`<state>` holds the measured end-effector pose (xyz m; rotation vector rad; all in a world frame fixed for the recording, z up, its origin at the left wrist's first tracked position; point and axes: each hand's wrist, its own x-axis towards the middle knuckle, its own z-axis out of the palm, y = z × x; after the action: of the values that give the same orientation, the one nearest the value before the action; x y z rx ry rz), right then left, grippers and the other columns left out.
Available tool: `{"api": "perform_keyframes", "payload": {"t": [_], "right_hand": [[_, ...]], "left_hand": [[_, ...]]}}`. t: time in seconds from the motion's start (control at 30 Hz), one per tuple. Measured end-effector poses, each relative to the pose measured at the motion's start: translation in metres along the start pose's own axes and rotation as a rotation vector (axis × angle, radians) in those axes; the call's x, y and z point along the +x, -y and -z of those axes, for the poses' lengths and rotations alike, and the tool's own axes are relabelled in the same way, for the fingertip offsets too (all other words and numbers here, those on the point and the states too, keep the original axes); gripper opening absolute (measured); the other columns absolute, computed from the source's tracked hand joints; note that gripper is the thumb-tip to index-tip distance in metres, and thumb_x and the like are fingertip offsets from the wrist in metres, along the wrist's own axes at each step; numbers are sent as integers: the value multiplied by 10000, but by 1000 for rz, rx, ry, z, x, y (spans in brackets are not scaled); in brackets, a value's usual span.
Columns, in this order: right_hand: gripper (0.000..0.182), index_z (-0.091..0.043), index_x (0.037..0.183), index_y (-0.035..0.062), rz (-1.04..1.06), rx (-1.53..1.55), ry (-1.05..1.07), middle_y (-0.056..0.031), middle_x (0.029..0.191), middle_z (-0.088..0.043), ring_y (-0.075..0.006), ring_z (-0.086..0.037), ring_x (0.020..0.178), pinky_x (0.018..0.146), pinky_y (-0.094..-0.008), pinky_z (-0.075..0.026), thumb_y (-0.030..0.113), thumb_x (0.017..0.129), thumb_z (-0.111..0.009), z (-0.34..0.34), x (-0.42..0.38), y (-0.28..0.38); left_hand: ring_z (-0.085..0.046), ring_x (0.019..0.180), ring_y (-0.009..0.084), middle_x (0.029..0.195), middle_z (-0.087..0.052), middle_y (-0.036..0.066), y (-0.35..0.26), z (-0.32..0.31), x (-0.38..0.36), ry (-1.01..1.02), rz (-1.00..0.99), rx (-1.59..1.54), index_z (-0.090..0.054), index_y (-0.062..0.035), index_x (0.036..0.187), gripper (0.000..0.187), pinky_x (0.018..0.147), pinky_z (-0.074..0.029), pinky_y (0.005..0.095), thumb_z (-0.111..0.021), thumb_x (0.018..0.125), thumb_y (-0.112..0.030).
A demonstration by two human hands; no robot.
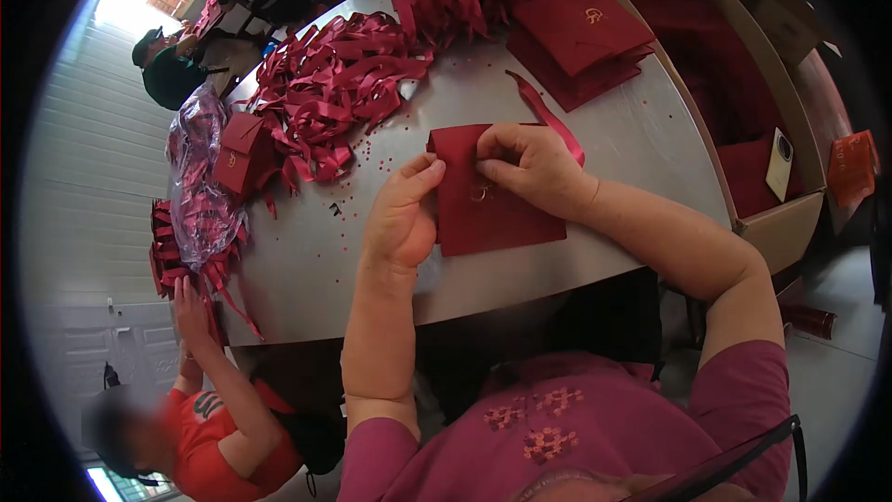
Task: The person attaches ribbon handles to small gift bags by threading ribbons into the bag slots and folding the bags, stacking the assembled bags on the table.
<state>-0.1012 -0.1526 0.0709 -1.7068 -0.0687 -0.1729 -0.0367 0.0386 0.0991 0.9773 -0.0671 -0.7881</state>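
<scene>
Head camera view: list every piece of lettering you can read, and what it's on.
No text reads with certainty.
Middle red pouch: gold emblem, partly covered, unreadable.
Top pouch of the stack: gold, letter-like emblem, too small.
Left red pouch: small gold emblem, unreadable.
Orange packet: pale lettering, too blurred.
Co-worker's orange-red shirt: dark marking, unclear.

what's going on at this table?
Someone's two hands work on a red bag with a gold logo: the left hand at its edge, the right hand pinching near its top, a loose ribbon beside it. Around them lie a ribbon heap and a stack of red bags. A co-worker in orange handles more ribboned pieces.
</scene>
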Motion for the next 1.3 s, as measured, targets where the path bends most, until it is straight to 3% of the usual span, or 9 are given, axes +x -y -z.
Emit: {"api": "perform_keyframes", "payload": {"t": [0.17, 0.5, 0.6, 0.77, 0.87, 0.9, 0.97, 1.07, 1.3], "right_hand": [[75, -619, 948, -10, 147, -24, 8, -29, 875, -622, -77, -570, 805, 728, -231, -489, -15, 878, -646, -1, 1, -3], [69, -584, 928, 0, 182, -106, 30, -32, 853, -590, -86, -557, 782, 699, -244, -481, -8, 886, -638, -5, 3, 1], [75, -581, 926, 4, 89, 8, 33, -35, 851, -585, -91, -553, 778, 699, -247, -480, -8, 881, -640, -6, 4, 0], [86, -580, 927, 2, 211, -210, -16, -42, 844, -585, -100, -557, 762, 696, -258, -484, -13, 871, -643, -9, 5, -2], [82, -579, 915, -5, 232, -213, -11, -39, 849, -599, -98, -577, 756, 694, -253, -496, -13, 871, -647, -10, 4, -1], [82, -579, 915, -5, 233, -212, -9, -39, 849, -599, -98, -577, 756, 694, -253, -496, -13, 871, -647, -10, 3, 1], [70, -592, 924, -11, 50, 126, 74, -31, 859, -613, -95, -602, 764, 702, -242, -511, -10, 880, -647, -11, 3, 3], [53, -604, 945, -20, 65, 111, 66, -29, 869, -617, -93, -620, 757, 702, -238, -524, -18, 896, -623, -13, 3, 7], [41, -598, 947, -27, 79, 8, 19, -29, 801, -602, -87, -604, 716, 658, -239, -515, -26, 909, -583, -16, 8, 13]], "left_hand": [[-623, 1026, 188, 1100, -653, 89, -4, -5, -4, 28, 0, -13, -601, 1, 1142, 218, 954, -493, 351, -579, 944, -88], [-620, 1017, 175, 1110, -649, 86, 4, -2, -2, 38, -1, -29, -622, -23, 1105, 186, 952, -491, 342, -591, 929, -76], [-630, 975, 161, 1058, -661, 84, 7, -9, -4, -6, -100, 19, -620, -14, 1087, 185, 913, -507, 317, -610, 905, -50], [-649, 839, 144, 953, -676, 66, 17, -6, 3, -108, -254, 142, -635, 2, 1010, 153, 803, -532, 277, -656, 860, -17], [-642, 805, 137, 958, -675, 66, 19, 1, 12, -222, -226, 179, -642, 2, 988, 124, 764, -529, 273, -645, 874, -45], [-642, 805, 137, 958, -675, 66, 17, -4, 11, -224, -228, 180, -642, 2, 988, 124, 764, -529, 273, -645, 874, -45], [-637, 814, 141, 954, -672, 62, 11, -16, 9, -234, -213, 1, -642, 1, 985, 123, 754, -520, 278, -623, 897, -83], [-636, 838, 151, 964, -672, 63, 7, -7, 10, -172, -120, -122, -645, -8, 985, 142, 762, -517, 285, -606, 928, -131], [-641, 849, 152, 963, -674, 68, 8, -4, 3, -187, -181, -25, -644, -27, 984, 108, 779, -523, 287, -610, 942, -120]]}}
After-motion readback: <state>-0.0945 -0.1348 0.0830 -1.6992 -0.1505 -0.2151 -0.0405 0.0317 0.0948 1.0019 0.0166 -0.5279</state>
